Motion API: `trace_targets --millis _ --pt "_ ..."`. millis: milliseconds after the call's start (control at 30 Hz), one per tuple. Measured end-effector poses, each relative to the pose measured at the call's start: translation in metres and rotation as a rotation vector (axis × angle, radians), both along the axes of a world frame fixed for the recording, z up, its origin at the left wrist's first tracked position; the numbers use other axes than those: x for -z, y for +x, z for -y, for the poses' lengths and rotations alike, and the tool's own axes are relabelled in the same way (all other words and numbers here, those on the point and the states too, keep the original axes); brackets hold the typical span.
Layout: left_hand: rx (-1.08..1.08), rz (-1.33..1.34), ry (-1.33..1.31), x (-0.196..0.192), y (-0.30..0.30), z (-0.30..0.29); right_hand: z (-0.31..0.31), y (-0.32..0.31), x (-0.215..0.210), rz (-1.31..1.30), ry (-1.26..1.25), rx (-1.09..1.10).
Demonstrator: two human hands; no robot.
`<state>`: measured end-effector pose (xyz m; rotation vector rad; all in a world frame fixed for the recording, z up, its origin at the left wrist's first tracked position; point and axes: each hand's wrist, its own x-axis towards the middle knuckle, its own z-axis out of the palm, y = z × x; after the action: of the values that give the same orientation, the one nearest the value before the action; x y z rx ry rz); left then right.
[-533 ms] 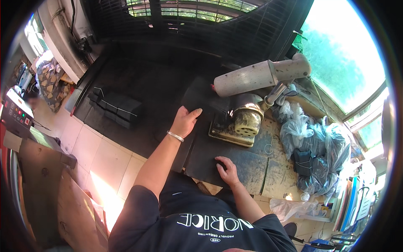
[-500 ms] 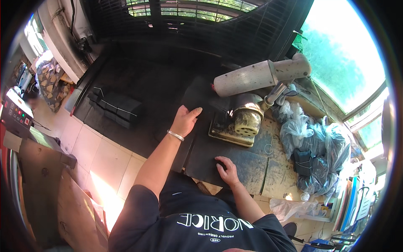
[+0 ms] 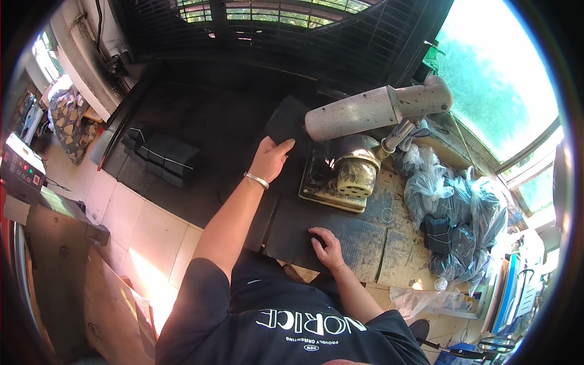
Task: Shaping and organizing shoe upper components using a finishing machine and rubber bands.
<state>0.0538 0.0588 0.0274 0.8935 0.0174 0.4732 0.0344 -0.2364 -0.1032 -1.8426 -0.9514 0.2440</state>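
My left hand (image 3: 272, 159), with a silvery bracelet at the wrist, is closed on the edge of a thin black sheet (image 3: 287, 118). The sheet's far side reaches close to the end of a grey cylinder (image 3: 353, 114) on a machine. Beside it stands the machine's yellowish round housing (image 3: 356, 177) with holes, on a worn base plate. Nearer to me, my right hand (image 3: 328, 248) rests on the dark worktop (image 3: 292, 234), thumb and fingers apart and slightly bent. Nothing shows in its grasp.
A tied bundle of black pieces (image 3: 163, 159) lies on the dark surface to the left. Clear plastic bags (image 3: 453, 207) with black pieces fill the right side. A slatted dark grille (image 3: 261, 42) stands behind. At the left edge is a control box (image 3: 23, 165) with lit buttons.
My left hand has shifted slightly away from me, and the black sheet, blurred before, now shows a sharper outline. My right hand stays at the same spot on the worktop.
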Motion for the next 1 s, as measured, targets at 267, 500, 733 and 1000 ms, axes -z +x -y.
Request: trace_targets --millis 267,500,733,1000 --pt "0.001 0.038 0.002 0.001 0.002 -0.003 -0.002 0.000 0.000 0.000 0.013 -0.007" --pt "0.013 0.005 0.013 0.005 -0.007 0.005 -0.001 0.000 0.000 0.005 0.005 -0.002" --pt "0.037 -0.049 0.018 0.016 -0.020 0.009 -0.001 0.000 -0.001 0.005 -0.003 -0.006" --pt "-0.008 -0.088 -0.028 -0.002 -0.035 0.027 0.001 0.000 0.000 0.006 -0.003 0.003"
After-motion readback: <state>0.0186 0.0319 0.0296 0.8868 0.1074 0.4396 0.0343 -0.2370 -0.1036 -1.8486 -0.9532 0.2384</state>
